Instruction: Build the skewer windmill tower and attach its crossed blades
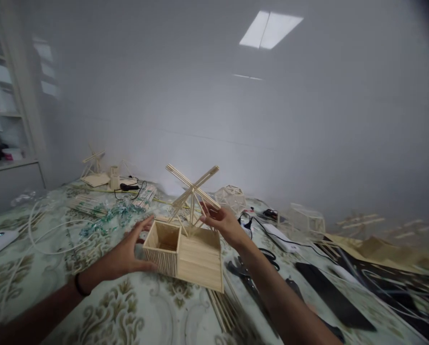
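A windmill model [200, 261] made of thin pale wooden sticks stands before me, with a flat base, an open-topped square box [161, 258] at its left and crossed blades [192, 187] on a stick frame behind. My left hand [128, 251] spans the box's left side, thumb at the front wall and fingers toward the back corner. At the frame under the blades, my right hand [223, 225] closes on the sticks, its fingers partly hidden behind them. Loose sticks [223, 311] lie under the base's front right edge.
Right of the model lie black-handled scissors [270, 258], a dark flat slab [334, 294] and a white power strip [281, 238]. Other stick models [232, 197] stand farther back. Green plastic wrapping [117, 215] and a white cable [38, 247] lie left on the patterned tablecloth [110, 311].
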Demonstrator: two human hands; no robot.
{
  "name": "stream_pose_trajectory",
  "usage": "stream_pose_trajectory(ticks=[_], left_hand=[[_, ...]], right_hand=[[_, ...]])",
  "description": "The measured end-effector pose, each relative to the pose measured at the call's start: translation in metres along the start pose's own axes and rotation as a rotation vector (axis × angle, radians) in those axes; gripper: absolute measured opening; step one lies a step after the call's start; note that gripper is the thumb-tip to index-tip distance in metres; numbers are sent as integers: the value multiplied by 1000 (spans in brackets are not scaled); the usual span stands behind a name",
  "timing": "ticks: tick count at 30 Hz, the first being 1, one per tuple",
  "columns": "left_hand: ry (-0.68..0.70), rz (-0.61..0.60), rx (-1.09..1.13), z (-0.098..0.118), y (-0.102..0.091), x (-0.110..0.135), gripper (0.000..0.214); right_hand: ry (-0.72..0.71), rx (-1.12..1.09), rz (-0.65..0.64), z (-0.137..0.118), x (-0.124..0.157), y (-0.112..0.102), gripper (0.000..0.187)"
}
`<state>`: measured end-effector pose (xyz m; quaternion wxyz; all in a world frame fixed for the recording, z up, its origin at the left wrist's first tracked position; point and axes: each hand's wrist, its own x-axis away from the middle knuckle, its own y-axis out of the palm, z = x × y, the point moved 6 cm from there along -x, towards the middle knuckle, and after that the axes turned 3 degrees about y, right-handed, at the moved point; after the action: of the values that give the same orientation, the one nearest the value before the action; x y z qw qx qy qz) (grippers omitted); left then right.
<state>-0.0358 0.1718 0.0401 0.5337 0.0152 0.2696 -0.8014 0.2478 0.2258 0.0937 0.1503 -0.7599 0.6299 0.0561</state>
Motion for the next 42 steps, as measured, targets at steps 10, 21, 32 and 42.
stream_pose_trajectory(ticks=[10, 21, 32, 42], left_hand=[[-22, -171, 267, -1, 27, -19, 101], [-110, 39, 410, -31, 26, -11, 94], [-229, 344, 338, -38, -37, 3, 88], [-145, 525, 444, -1, -55, -57, 70]], right_hand=[[13, -64, -6, 27, -16, -3, 60], [-34, 85, -87, 33, -46, 22, 64], [104, 570, -59, 73, 35, -14, 35], [101, 948, -132, 110, 110, 6, 57]])
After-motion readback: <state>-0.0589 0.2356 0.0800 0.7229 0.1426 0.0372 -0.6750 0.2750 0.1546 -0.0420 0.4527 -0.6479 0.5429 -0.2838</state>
